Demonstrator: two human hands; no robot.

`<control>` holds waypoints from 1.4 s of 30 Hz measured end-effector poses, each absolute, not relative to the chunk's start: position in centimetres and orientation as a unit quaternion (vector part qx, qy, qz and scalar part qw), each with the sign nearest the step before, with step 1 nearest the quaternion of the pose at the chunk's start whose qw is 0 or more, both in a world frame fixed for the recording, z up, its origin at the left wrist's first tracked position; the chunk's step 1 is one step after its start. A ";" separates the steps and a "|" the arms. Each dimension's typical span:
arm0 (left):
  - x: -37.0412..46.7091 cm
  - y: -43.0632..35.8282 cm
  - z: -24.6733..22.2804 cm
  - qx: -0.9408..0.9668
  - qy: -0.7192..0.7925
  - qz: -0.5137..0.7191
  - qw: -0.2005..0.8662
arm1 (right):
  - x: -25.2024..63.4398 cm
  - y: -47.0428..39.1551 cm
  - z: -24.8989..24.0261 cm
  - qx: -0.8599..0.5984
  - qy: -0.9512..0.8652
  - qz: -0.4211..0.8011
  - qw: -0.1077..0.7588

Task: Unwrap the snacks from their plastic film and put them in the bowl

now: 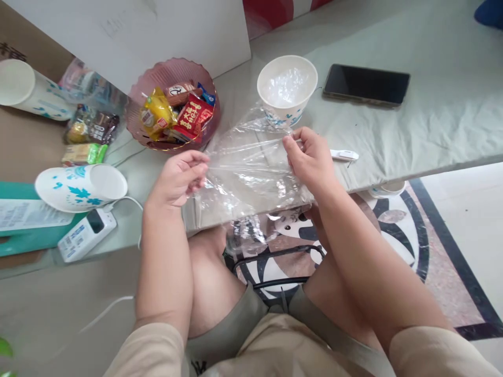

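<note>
A clear plastic film (251, 173) is stretched between my two hands over the table's front edge, its lower part hanging past the edge. My left hand (178, 178) pinches its left side. At the right, my right hand (308, 157) grips the film between thumb and fingers. Just beyond the film stands a white paper cup (288, 86) with blue leaf prints and crumpled clear plastic inside. A white pen-like tool (346, 155), perhaps a utility knife, lies partly hidden behind my right hand.
A pink scalloped bowl (135, 99) of wrapped snacks sits at the back left. Further left are a tipped paper cup (78, 188), a white power bank (87, 235) with a cable, and snack packets (92, 125). A black phone (367, 85) lies at the right. A cup (387, 189) stands below the table edge.
</note>
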State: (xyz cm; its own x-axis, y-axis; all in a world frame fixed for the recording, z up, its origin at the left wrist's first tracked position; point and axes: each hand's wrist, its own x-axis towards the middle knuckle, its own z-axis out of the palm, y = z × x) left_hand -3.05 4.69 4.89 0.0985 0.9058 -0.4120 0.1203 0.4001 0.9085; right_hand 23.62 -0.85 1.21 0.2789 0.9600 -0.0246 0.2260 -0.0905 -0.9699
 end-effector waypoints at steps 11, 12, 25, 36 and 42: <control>-6.5 4.1 4.7 0.419 0.520 0.437 0.603 | 24.2 -0.4 0.0 -0.645 -0.489 0.304 0.502; -6.6 4.0 4.5 0.410 0.526 0.432 0.606 | 24.3 -0.4 -0.2 -0.650 -0.475 0.302 0.511; -6.4 3.3 5.2 0.369 0.462 0.595 0.545 | 23.8 -1.6 1.7 -0.661 -0.412 0.488 0.395; -5.3 2.0 2.5 0.464 0.507 0.310 0.657 | 22.8 -0.7 -0.5 -0.595 -0.347 0.422 0.590; -4.3 3.1 1.2 0.465 0.546 0.430 0.548 | 22.6 -0.6 -1.3 -0.583 -0.354 0.407 0.608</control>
